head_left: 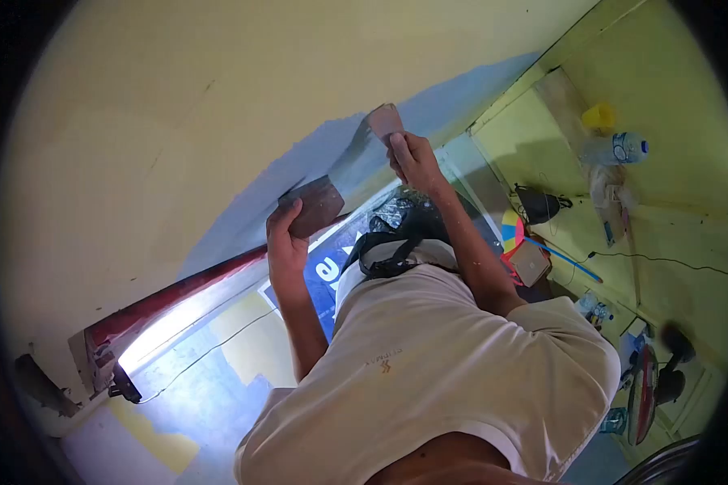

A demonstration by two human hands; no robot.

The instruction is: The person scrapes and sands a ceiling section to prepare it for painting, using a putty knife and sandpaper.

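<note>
My left hand (285, 239) grips a dark, flat rectangular scraper plate (317, 202), held close to the wall. My right hand (413, 158) holds a second, smaller scraper (383, 121) whose blade rests against the wall at the edge of a grey-blue coated patch (315, 158). The rest of the wall (218, 97) is cream. Both arms reach out from my white T-shirt (437, 364). A black pouch (390, 250) hangs at my waist below the hands.
A red-brown frame (178, 295) runs along the wall's lower left. On the yellow floor lie a water bottle (624, 149), a yellow cup (598, 117), a blue stick (565, 260), a cable and a fan (653, 381). A blue printed sheet (325, 271) lies beneath me.
</note>
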